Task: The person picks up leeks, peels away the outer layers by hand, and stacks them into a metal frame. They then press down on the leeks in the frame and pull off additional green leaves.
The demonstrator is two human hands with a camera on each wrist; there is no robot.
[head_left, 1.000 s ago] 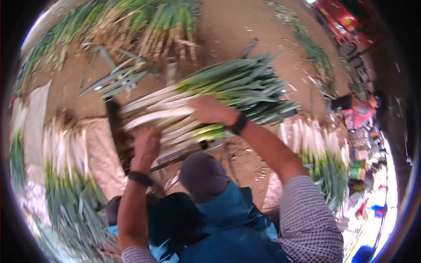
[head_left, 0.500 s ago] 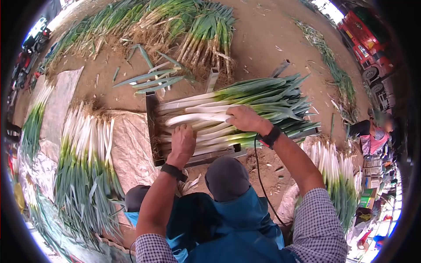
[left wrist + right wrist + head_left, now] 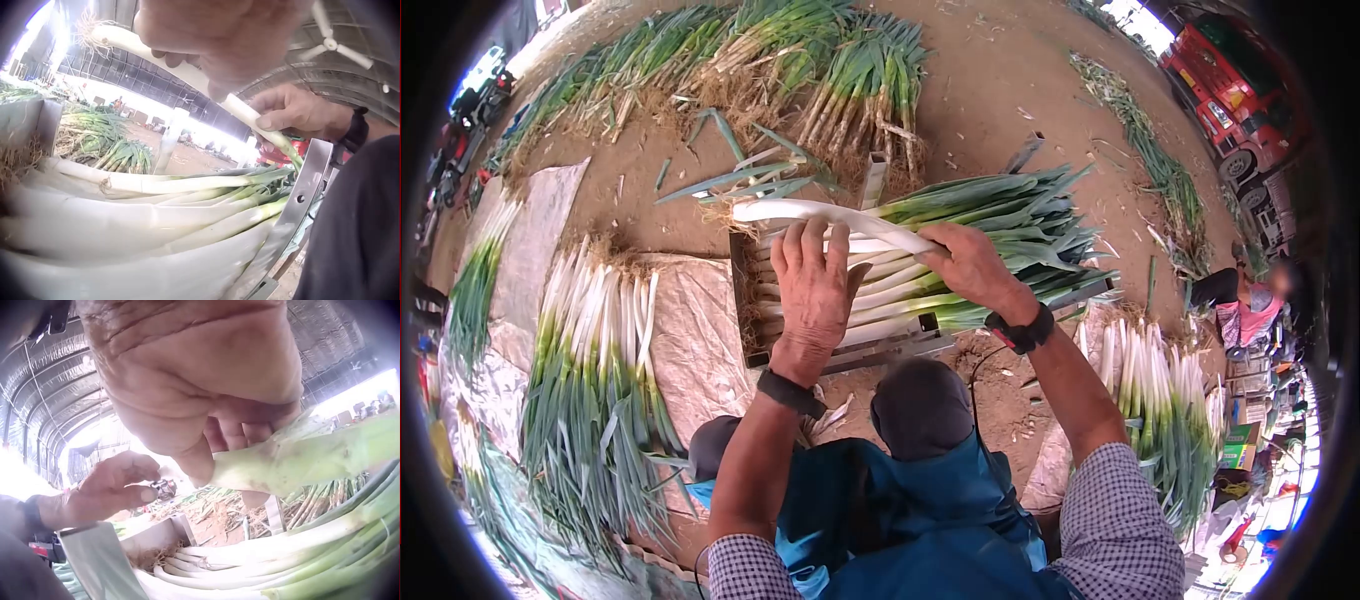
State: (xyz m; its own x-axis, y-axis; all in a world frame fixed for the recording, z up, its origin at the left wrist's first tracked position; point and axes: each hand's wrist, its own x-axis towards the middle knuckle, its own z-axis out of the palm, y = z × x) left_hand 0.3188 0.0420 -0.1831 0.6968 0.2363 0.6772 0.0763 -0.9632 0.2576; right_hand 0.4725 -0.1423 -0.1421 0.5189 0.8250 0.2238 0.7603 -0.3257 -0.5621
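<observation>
In the head view my right hand (image 3: 980, 265) pinches a long green onion (image 3: 770, 209) at the upper end of its white stalk. The onion is lifted over the others, its root end pointing left. My left hand (image 3: 812, 290) is nearly flat beneath the stalk in that view, fingers extended and fingertips right at it. In the left wrist view the roots (image 3: 94, 34) hang out past my left hand. Below, a layer of green onions (image 3: 1020, 215) lies in a metal frame (image 3: 890, 348), roots left against its end plate and leaves right.
Piles of green onions (image 3: 870, 80) lie on the dirt floor ahead. More bundles lie at the left (image 3: 590, 370) and right (image 3: 1155, 390), partly on sheeting (image 3: 700, 320). A metal post (image 3: 874, 180) rises behind the frame. A person (image 3: 1262, 305) sits far right near a red vehicle (image 3: 1225, 85).
Half a second ago the onion lay among the others with both hands low at it. Now my right hand has raised it, and my left fingers have straightened and moved up beside the stalk.
</observation>
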